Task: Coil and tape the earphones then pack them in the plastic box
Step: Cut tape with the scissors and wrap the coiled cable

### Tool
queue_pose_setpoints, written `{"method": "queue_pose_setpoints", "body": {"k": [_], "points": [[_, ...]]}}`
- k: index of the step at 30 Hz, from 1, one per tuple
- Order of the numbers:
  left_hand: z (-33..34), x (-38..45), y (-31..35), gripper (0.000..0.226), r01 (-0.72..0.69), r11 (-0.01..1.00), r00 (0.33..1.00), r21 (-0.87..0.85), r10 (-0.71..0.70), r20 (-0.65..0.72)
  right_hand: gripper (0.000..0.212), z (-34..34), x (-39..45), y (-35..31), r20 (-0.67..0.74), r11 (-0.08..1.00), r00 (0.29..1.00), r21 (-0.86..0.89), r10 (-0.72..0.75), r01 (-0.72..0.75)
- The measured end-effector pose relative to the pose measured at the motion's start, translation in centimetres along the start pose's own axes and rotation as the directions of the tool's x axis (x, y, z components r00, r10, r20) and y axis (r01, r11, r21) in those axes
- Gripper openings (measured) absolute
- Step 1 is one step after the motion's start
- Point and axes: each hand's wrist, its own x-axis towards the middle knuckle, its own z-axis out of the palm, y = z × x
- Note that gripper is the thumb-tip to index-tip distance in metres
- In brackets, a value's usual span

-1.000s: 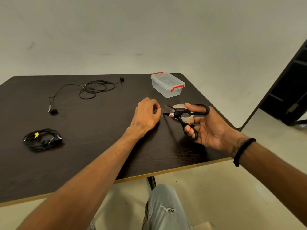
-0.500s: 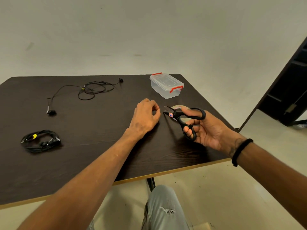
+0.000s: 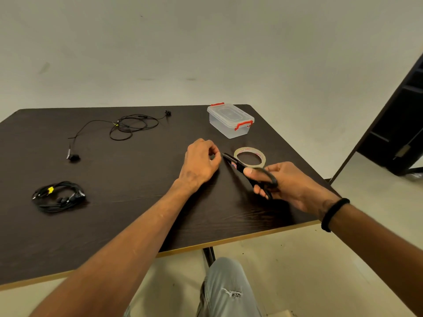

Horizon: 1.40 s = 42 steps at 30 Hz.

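Two sets of earphones lie on the dark table (image 3: 114, 225): a taped coil (image 3: 58, 197) near left, a loose tangle (image 3: 128, 126) farther back. Her right hand (image 3: 288, 184) grips black scissors (image 3: 249, 172), blades closed, beside the tape roll (image 3: 250, 156). Left hand (image 3: 201, 163) curls fingertips together; any tape pinched there is too small to see. Far right sits the lidded plastic box (image 3: 230, 120).

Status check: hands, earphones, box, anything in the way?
Right hand holds scissors; left hand curled, pinching unclear. One earphone set coiled, other set loose. Box lidded. Tape roll beside the blades.
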Motion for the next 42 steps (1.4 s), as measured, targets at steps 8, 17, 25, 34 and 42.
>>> {"method": "queue_pose_setpoints", "body": {"k": [8, 17, 25, 34, 42], "points": [[-2.8, -1.1, -0.9, 0.008, 0.266, 0.902, 0.959, -0.339, -0.283, 0.000, 0.045, -0.2, 0.9, -2.0, -0.080, 0.536, 0.981, -0.844, -0.180, 0.030], [-9.8, -4.2, -3.9, 0.008, 0.441, 0.581, 0.879, -0.685, -0.434, 0.198, 0.039, 0.2, 0.9, -4.9, 0.041, 0.272, 0.998, -0.961, -0.048, 0.053], [-13.5, -8.4, -2.8, 0.017, 0.417, 0.534, 0.896, -0.735, -0.378, 0.234, 0.028, 9.9, -0.1, -5.2, 0.142, 0.970, 0.961, -0.011, -0.238, 0.242], [-15.9, -11.3, -3.8, 0.019, 0.392, 0.571, 0.907, -0.721, -0.372, 0.199, 0.043, 17.4, 0.8, -6.1, 0.234, 0.897, 0.970, 0.439, -0.063, -0.047], [-18.7, -12.7, -5.4, 0.018, 0.414, 0.585, 0.892, -0.698, -0.413, 0.184, 0.044, 20.5, 1.3, -6.1, 0.191, 0.930, 0.971, 0.360, -0.145, 0.068]]}}
